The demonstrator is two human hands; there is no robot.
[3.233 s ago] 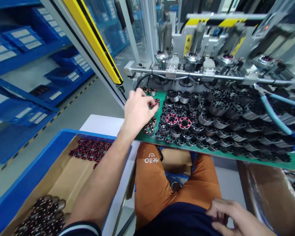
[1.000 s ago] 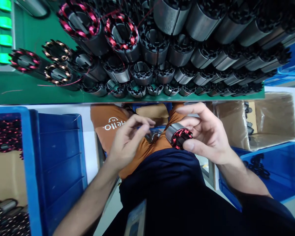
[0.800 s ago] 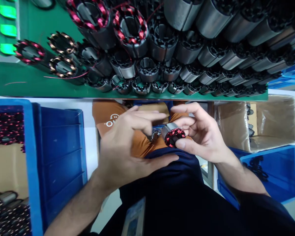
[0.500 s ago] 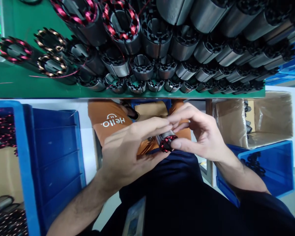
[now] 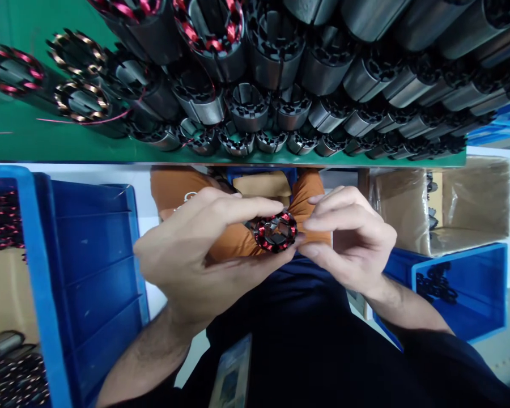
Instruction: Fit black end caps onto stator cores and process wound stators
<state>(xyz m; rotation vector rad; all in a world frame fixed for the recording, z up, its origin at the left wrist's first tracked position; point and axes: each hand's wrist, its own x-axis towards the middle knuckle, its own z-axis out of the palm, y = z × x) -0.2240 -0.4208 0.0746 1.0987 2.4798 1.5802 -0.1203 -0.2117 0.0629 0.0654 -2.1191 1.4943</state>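
Over my lap, my left hand grips a small motor stator between thumb and fingers. Its wound end, with red wire coils around a dark ring, faces up toward me, and the round bore shows. My right hand is just to the right of the stator, its thumb and bent fingers apart. The right thumb tip is close to the left thumb tip by the stator's edge; whether they touch I cannot tell. No wire shows clearly between the right fingers.
A green worktop ahead carries rows of upright stators, some wound in red or copper. At left, a blue crate holds wound stators. On the right are a plastic-lined carton and a blue bin with black parts.
The stator has turned so its wound end faces up toward me, and it sits slightly further left. My right hand has moved off it, its fingers now apart. The view has shifted slightly.
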